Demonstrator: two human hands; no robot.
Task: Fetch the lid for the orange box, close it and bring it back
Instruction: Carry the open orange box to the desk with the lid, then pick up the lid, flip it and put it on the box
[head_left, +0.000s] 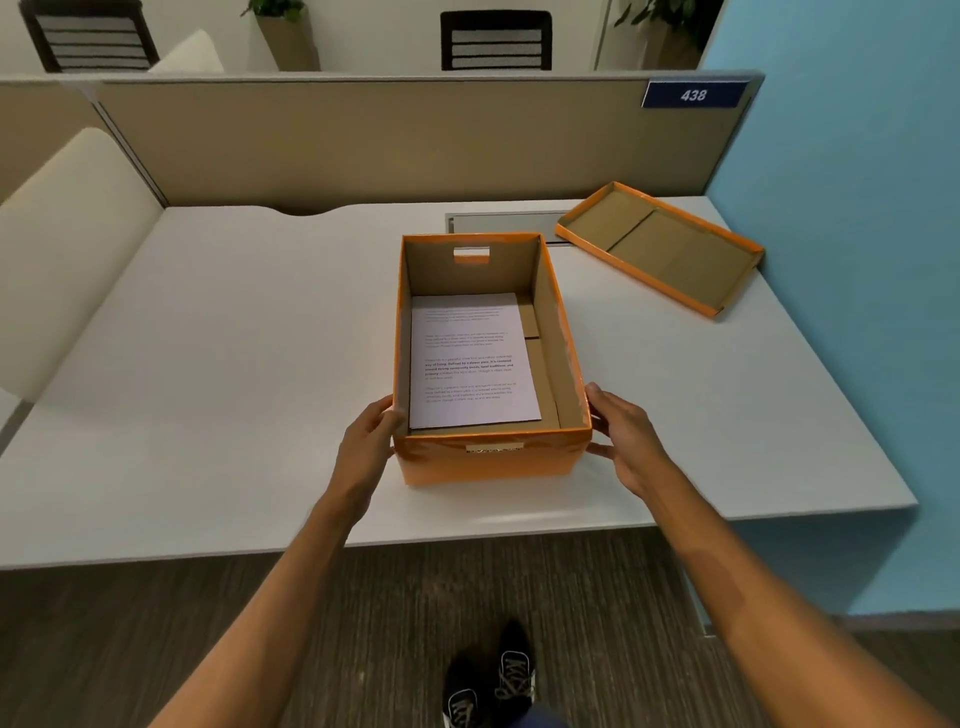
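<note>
Two hands flank the near end of the orange box (488, 457), which stands open on the white desk (234, 364) just in from its near edge, so the task looks barely started: the lid is not yet fetched, the box not closed, nothing carried back. At seven o'clock of the box, the left hand (366, 441) presses its near-left corner, thumb hooked over the rim, fingers hidden behind the wall. At five o'clock, the right hand (623, 441) lies flat against the right wall, fingers together and stretched, thumb near the rim. Both forearms reach forward and up from the bottom of the view. Inside the box lies a printed sheet (472, 364). Farther off, at two o'clock, the lid (660, 249) rests upside down, well apart, by the blue wall (857, 260).
</note>
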